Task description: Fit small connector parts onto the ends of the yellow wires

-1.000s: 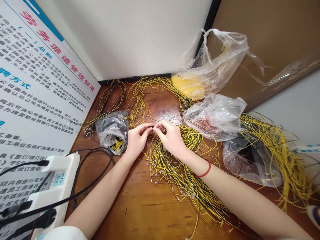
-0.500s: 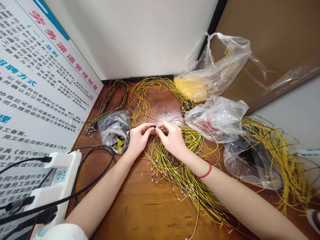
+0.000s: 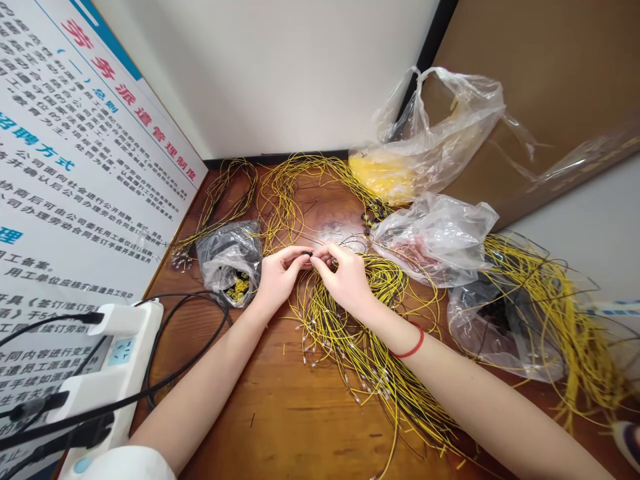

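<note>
My left hand and my right hand meet above the wooden table, and their fingertips pinch a small black connector on a thin dark wire. The fingers hide most of that connector. Directly below my right hand lies a large tangle of thin yellow-and-black wires, with small metal-tipped ends fanned out toward my left wrist. Another loop of yellow wire lies beyond my hands.
Clear plastic bags hold yellow wire, reddish contents, black and yellow pieces and more wire. A white power strip with black cables sits at the left, beside a printed Chinese notice board.
The whole view has shifted slightly right and the wires sit a little differently. My hands have stayed together, still pinching the small black connector.
</note>
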Demonstrator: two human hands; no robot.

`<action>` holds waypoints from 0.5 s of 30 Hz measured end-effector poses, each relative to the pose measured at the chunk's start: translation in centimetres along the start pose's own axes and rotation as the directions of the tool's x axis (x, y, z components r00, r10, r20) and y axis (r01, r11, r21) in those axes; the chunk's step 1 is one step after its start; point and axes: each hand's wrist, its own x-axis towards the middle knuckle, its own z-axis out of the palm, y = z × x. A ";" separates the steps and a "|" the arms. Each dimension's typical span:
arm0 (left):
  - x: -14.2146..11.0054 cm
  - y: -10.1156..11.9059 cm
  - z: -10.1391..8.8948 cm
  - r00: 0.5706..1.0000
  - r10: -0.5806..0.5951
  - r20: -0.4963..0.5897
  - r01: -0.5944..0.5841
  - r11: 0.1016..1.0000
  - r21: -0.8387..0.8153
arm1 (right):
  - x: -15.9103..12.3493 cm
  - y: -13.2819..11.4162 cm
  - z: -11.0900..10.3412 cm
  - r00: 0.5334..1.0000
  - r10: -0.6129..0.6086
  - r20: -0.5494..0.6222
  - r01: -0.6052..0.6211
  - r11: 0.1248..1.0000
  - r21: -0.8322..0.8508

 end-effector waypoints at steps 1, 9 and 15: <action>0.0 0.0 0.0 1.000 0.002 0.004 -0.002 1.000 0.008 | 0.0 0.0 0.0 1.000 0.002 -0.002 -0.002 1.000 0.007; 0.1 0.3 0.1 0.992 -0.007 -0.123 -0.003 0.997 -0.080 | -0.2 -0.2 0.0 0.999 0.035 -0.018 -0.035 0.999 -0.021; 0.1 0.1 0.1 1.000 -0.026 0.000 0.026 0.998 -0.064 | -0.2 0.0 0.1 1.000 -0.011 -0.001 0.011 1.000 -0.028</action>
